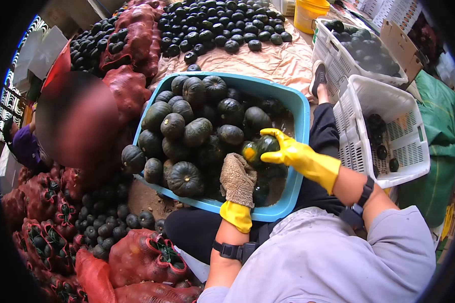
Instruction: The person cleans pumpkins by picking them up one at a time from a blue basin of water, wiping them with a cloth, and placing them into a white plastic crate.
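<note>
In the head view my right hand (294, 155), in a yellow rubber glove, has its thumb and fingers around a wet, shiny small green pumpkin (268, 144). An orange patch shows on the left side of the wet skin. Just below it is my left hand (239, 183), covered by a brown terry cloth mitt over a yellow glove. Its fingers are hidden inside the mitt, close to the pumpkin's lower side. Both hands are over a blue tub (300, 108) heaped with dull dark green pumpkins (185, 179). Murky water shows at the tub's right side.
White crates (423, 151) with pumpkins stand at the right, beside a yellow bucket (308, 17). Rows of pumpkins (222, 25) lie on a tan sheet behind the tub. Red mesh sacks (136, 255) and loose pumpkins fill the left. Another person (25, 146) is at far left.
</note>
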`<state>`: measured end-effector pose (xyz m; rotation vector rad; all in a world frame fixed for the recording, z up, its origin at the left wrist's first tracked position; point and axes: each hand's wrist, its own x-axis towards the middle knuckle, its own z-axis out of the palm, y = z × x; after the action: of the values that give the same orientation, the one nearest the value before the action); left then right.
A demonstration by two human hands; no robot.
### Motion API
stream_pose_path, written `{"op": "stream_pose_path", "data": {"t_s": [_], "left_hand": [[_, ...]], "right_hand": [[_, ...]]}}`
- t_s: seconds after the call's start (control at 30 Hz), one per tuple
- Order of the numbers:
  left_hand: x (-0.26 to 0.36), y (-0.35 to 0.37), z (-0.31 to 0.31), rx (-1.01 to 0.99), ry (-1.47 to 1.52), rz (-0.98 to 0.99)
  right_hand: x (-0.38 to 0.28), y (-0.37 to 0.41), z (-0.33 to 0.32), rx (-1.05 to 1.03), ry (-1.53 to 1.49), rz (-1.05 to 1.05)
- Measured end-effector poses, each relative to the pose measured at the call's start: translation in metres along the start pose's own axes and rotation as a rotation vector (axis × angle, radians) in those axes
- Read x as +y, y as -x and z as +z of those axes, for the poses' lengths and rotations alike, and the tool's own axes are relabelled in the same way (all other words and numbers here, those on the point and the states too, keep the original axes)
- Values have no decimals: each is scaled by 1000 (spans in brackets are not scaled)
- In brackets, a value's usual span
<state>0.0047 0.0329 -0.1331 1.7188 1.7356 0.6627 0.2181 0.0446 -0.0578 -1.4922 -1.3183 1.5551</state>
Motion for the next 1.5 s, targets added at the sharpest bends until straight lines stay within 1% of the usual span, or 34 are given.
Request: {"op": "stream_pose_path", "data": {"t_s": [0.03, 0.1, 0.13, 0.17, 0.2, 0.23, 0.27, 0.3, 0.37, 0.4, 0.43, 0.47, 0.5, 0.53, 0.57, 0.6, 0.63, 0.67, 0.7, 0.77, 0.8, 0.83, 0.9, 0.97, 1.03, 1.1, 1.17, 1.2, 1.27, 1.3, 1.33, 1.37, 1.43, 1.5], "left_hand": [[11, 4, -6, -10, 50, -38], [31, 13, -22, 42, 296, 204], [33, 15, -26, 32, 314, 278], [24, 16, -22, 21, 249, 303], [17, 13, -12, 11, 151, 290], [43, 14, -18, -29, 161, 164], [49, 15, -20, -79, 264, 96], [55, 15, -22, -121, 364, 23], [51, 9, -26, -214, 766, -17], [47, 10, -27, -252, 976, -49], [43, 12, -28, -284, 1184, -82], [40, 11, -31, -314, 1386, -106], [38, 11, -28, -301, 1300, -31], [37, 11, -25, -281, 1214, 40], [40, 7, -14, -210, 840, 203], [44, 3, -7, -137, 459, 349], [42, 1, -10, -91, 308, 421], [43, 0, -16, -35, 159, 487], [59, 7, -40, -10, 256, 482], [81, 27, -76, 48, 454, 459], [81, 33, -77, 64, 310, 378], [71, 32, -67, 175, 140, 424], [25, 9, -37, 212, -7, 534], [42, 17, -70, 65, 174, 521], [47, 23, -79, 27, 194, 489], [41, 25, -64, 88, 56, 451], [60, 21, -49, 144, 44, 185], [58, 23, -49, 152, 69, 200], [53, 21, -60, 243, 140, 397], [51, 21, -69, 289, 181, 486], [53, 21, -77, 247, 200, 493], [55, 22, -84, 206, 219, 498], [45, 22, -79, 216, 171, 491], [25, 20, -47, 314, 144, 430]], "right_hand": [[12, 5, 17, -15, -218, -85], [19, 14, 60, 120, 309, -582], [11, 20, 80, 248, 289, -508], [19, 3, 79, 197, 27, -365], [16, -13, 75, 267, -127, -256], [13, -29, 72, 335, -281, -144], [35, -56, 73, 387, -192, -225], [3, -32, 71, 326, 10, -176], [-17, 13, 78, 284, 233, -378], [-14, 26, 84, 185, 143, -477], [-14, 42, 90, 221, 355, -571], [-10, 37, 87, 239, 336, -680], [-4, 27, 82, 260, 313, -785], [1, 7, 74, 344, 362, -770], [7, -14, 71, 430, 237, -604], [-4, -17, 61, 393, 115, -388], [-14, -17, 56, 350, -10, -174], [-6, -6, 61, 306, 117, -344], [-2, 1, 67, 156, 35, -488], [-26, 17, 58, -41, -126, -377], [-18, -8, 48, -132, -206, -310], [-6, -17, 44, -6, -133, -184], [-19, 12, 82, 312, 529, -562], [-6, 18, 86, 316, 484, -693], [-61, 41, 71, -105, -213, 25], [-16, 11, 85, 33, -844, -48], [-2, -2, 101, 253, -750, -280], [-2, -1, 100, 227, -719, -295], [-16, 7, 51, 3, 23, -464], [-31, 14, 41, -105, 91, -514], [-34, 20, 39, -99, 342, -446], [-74, 39, 42, -254, 136, -134], [-46, 23, 43, -195, 206, -302], [-25, 20, 72, -164, -686, 95]]}}
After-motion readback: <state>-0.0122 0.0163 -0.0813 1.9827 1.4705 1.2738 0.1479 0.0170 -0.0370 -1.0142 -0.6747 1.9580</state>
